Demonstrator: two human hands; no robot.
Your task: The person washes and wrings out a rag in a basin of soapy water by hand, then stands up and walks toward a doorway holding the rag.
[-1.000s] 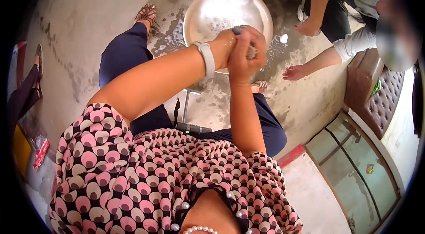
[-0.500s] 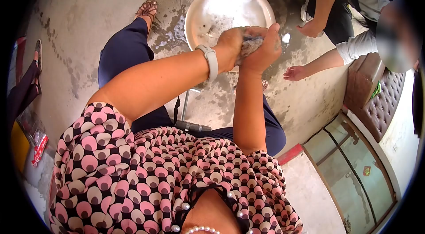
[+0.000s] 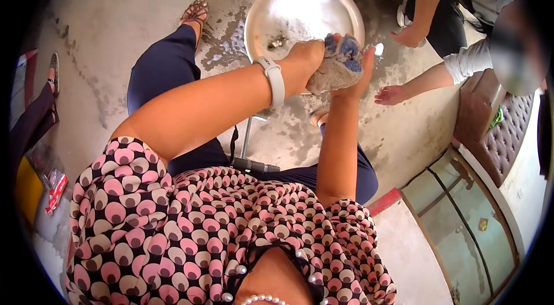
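You look through one camera worn on your head, facing forward and steeply down. Nearest to it is your pink, beige and black circle-patterned blouse (image 3: 231, 230); your bare left hand (image 3: 304, 62) and bare right hand (image 3: 362, 77) come farther out, with the round, shiny basin (image 3: 257, 31) beyond. The wide, dark-cornered view reaches the brown tufted seat (image 3: 505, 137) at right.

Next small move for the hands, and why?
I'd fold the right hand in against the left hand and squeeze: the wet-looking grey cloth sits bunched between them, the right thumb stands clear of it, and the basin is below, seemingly with suds in it, likely to catch drips.
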